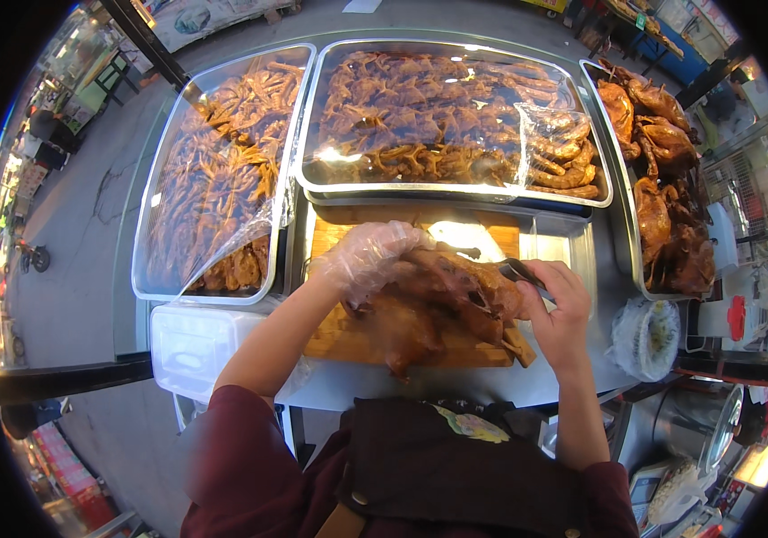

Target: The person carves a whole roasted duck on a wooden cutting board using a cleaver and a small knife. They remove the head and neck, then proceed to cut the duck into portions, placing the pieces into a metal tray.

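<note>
My left hand (pixel 380 259), in a clear plastic glove, grips a glossy brown cooked duck or similar bird (pixel 444 296) from its upper left side. The bird is above a wooden cutting board (pixel 350 346); its lower part looks blurred. My bare right hand (pixel 558 302), at the bird's right end, is closed around a dark metal tool (pixel 521 271), whose kind I cannot tell. A wooden handle (pixel 519 343) shows under the bird at the board's right edge. A bright, shiny surface (pixel 468 239) lies on the board behind the bird.
Film-covered metal trays of cooked poultry parts stand at the left (pixel 138 269) and behind the board (pixel 357 191). At the right are a tray of whole birds (pixel 626 202) and a plastic-lined round container (pixel 649 339). A clear plastic box (pixel 199 343) sits front left.
</note>
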`<move>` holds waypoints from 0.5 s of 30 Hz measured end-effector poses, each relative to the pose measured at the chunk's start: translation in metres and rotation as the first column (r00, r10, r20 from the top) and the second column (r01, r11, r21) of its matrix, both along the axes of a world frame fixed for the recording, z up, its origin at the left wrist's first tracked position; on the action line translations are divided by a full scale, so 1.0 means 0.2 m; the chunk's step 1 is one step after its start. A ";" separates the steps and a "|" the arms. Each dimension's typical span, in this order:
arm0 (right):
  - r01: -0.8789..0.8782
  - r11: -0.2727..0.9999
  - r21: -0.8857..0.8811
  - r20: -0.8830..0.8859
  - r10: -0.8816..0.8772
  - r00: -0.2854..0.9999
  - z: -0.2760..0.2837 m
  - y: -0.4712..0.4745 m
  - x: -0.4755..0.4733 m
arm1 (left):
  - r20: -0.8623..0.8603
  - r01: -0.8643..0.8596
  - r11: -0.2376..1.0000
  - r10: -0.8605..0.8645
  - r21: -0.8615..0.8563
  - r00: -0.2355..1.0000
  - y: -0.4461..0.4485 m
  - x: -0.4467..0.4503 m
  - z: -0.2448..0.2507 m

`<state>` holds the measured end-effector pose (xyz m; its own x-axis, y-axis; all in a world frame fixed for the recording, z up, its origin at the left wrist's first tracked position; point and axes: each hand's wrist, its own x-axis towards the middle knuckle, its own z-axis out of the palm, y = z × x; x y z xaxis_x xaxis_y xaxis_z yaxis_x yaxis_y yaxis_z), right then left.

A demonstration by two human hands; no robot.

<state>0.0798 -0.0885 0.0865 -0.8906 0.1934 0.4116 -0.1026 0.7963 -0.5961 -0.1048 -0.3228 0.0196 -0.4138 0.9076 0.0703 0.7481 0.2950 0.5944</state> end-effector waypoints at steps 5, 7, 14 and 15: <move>-0.065 0.976 0.207 -0.057 0.078 0.995 -0.02 0.00 -0.12 | -0.005 -0.054 0.994 0.054 0.096 0.999 0.00 0.04 0.00; -0.094 0.971 0.221 -0.053 0.108 0.993 -0.01 -0.01 -0.19 | 0.103 -0.120 0.988 0.111 0.092 0.988 0.02 0.08 0.04; -0.113 0.975 0.193 -0.005 0.116 0.993 0.01 -0.08 -0.23 | 0.121 -0.110 0.991 0.100 0.073 0.988 0.00 0.08 -0.02; -0.091 0.982 0.168 -0.017 0.095 0.995 0.01 -0.08 -0.21 | 0.169 -0.092 0.995 0.082 0.050 0.982 0.00 0.06 -0.03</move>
<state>0.0377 -0.1048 0.0892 -0.8904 0.0366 0.4537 -0.1944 0.8708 -0.4517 -0.0925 -0.3237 0.0138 -0.5012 0.8642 0.0446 0.6100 0.3163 0.7266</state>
